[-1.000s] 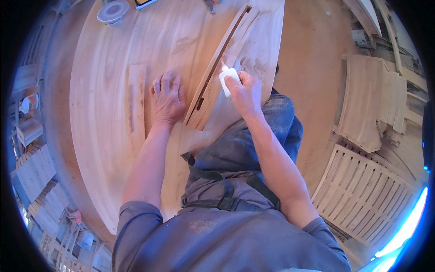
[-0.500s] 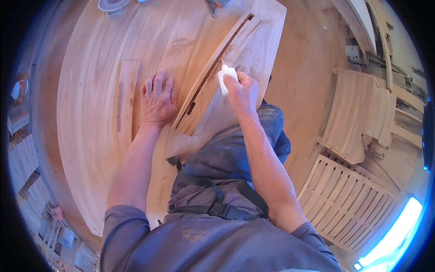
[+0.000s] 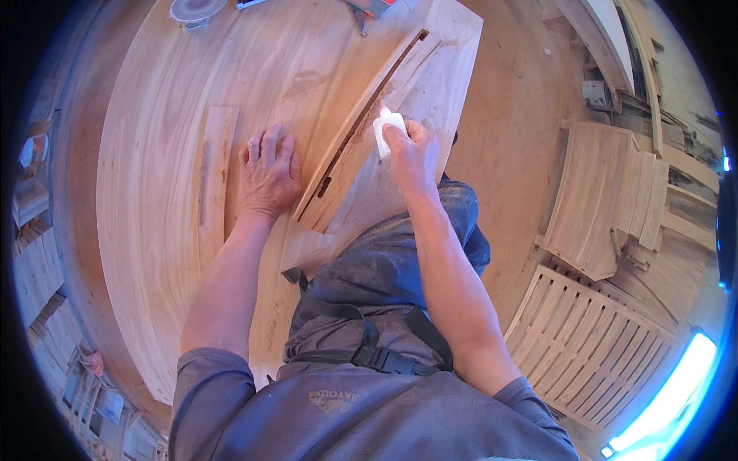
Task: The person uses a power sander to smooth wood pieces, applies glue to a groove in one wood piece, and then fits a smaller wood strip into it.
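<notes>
So the main change over the last second is small: the nozzle of the white bottle (image 3: 388, 137) has crept a little further along the groove in the slotted board (image 3: 338, 184), toward that board's far end. The bottle also looks a touch more tipped now. Whole view swung a bit too, but that's probably just the head moving, since the stuff on the table (image 3: 165, 154) shifted together.

The right hand (image 3: 413, 157) is just right of the slotted board, fingers and thumb wrapped tight on the bottle. The nozzle sits right by the groove, though you can't tell if it's touching or if anything's coming out. The left hand (image 3: 269, 170) hasn't really budged: it's laid on the table just left of the slotted board, fingers a little apart, gripping nothing. A wooden strip (image 3: 218, 154) lies further left of the board, past that hand.

The slotted board itself lies on the table between the two hands, apparently in the same spot. My read: slow, steady work along the groove, partway through, with plenty of groove beyond the nozzle.
</notes>
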The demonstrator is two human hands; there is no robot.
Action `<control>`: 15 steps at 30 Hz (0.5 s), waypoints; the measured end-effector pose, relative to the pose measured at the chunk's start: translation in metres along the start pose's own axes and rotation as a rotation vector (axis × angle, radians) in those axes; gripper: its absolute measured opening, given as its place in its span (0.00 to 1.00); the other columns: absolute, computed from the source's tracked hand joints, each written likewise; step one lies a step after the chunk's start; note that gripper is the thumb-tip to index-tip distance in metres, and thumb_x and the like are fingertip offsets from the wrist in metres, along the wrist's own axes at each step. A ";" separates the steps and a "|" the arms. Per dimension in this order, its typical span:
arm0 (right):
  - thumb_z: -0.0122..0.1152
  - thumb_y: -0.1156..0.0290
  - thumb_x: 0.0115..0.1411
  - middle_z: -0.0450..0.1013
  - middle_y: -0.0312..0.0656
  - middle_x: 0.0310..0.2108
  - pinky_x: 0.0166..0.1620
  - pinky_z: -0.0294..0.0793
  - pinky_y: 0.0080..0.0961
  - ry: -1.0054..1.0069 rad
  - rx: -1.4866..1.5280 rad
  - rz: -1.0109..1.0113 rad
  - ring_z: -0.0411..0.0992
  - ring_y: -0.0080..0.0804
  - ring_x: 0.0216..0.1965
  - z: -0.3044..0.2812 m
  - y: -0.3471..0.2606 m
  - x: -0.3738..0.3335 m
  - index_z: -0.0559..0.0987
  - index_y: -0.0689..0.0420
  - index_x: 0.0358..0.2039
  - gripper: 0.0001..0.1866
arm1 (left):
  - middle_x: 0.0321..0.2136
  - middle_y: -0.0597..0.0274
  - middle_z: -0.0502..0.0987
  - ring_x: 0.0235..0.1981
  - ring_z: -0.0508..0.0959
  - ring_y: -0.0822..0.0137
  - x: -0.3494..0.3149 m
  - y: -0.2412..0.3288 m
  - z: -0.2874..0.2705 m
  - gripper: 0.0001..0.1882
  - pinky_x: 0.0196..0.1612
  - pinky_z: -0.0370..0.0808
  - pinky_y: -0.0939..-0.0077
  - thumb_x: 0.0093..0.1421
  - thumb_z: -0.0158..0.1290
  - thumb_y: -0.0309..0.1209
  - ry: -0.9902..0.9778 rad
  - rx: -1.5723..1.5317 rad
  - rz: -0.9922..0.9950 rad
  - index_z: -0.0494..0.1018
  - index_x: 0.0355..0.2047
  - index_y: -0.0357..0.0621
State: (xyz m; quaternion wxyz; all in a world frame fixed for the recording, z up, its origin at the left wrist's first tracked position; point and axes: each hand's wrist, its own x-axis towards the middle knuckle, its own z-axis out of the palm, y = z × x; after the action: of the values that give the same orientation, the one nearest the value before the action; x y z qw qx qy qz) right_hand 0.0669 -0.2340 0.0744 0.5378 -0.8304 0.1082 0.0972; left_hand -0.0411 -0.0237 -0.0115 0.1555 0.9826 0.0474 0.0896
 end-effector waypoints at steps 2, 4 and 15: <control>0.62 0.65 0.57 0.75 0.41 0.20 0.28 0.70 0.30 0.002 -0.010 0.002 0.72 0.24 0.24 -0.002 0.002 0.005 0.81 0.68 0.25 0.15 | 0.63 0.52 0.68 0.65 0.65 0.47 0.000 0.000 0.000 0.19 0.63 0.63 0.50 0.67 0.53 0.37 0.004 -0.002 0.000 0.75 0.55 0.44; 0.63 0.65 0.57 0.76 0.42 0.20 0.28 0.71 0.30 0.011 0.054 0.027 0.72 0.25 0.24 -0.003 0.007 0.009 0.82 0.68 0.26 0.16 | 0.63 0.52 0.68 0.65 0.65 0.47 0.001 0.000 0.002 0.19 0.63 0.63 0.50 0.66 0.53 0.37 0.015 0.002 0.002 0.76 0.55 0.44; 0.64 0.64 0.55 0.77 0.40 0.22 0.30 0.71 0.29 -0.010 0.057 0.048 0.72 0.24 0.25 -0.003 0.005 0.023 0.83 0.68 0.27 0.16 | 0.62 0.53 0.69 0.64 0.66 0.49 0.001 0.000 0.001 0.18 0.62 0.64 0.52 0.66 0.53 0.36 0.064 -0.020 0.021 0.76 0.54 0.45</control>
State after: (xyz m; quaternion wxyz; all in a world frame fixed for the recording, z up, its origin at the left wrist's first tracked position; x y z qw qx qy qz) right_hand 0.0876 -0.2407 0.0650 0.5592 -0.8115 0.1280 0.1110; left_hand -0.0400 -0.0238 -0.0120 0.1630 0.9781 0.0412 0.1229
